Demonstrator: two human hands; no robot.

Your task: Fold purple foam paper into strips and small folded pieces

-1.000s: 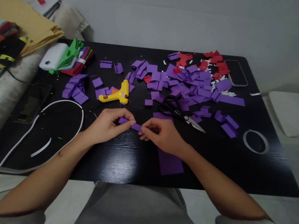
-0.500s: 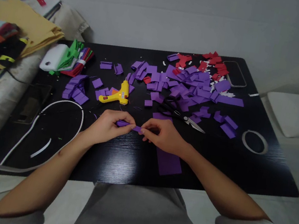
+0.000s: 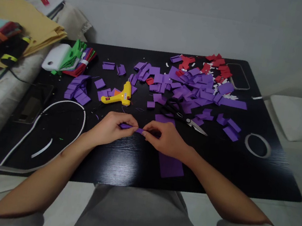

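Note:
Between my hands is a narrow folded purple paper strip (image 3: 139, 130). My left hand (image 3: 114, 128) pinches its left part between thumb and fingers. The fingers of my right hand (image 3: 166, 137) are closed on the strip's right end. Beneath my right hand lies a long flat purple sheet (image 3: 170, 165), partly covered by it. Black-handled scissors (image 3: 183, 117) rest just beyond that hand, blades pointing right. A yellow glue gun (image 3: 119, 95) lies beyond my left hand, its nozzle pointing away from me.
Many folded purple pieces (image 3: 192, 85) and red scraps (image 3: 218, 65) cover the back of the black table (image 3: 231, 167). A tape ring (image 3: 257, 145) lies at right. At left are a looped white cable (image 3: 30, 130), a dark phone (image 3: 33, 104) and a bundle of coloured strips (image 3: 77, 59).
The fingers of my right hand have drawn in closer together on the purple strip. My left hand keeps its pinch. The whole view has shifted very slightly.

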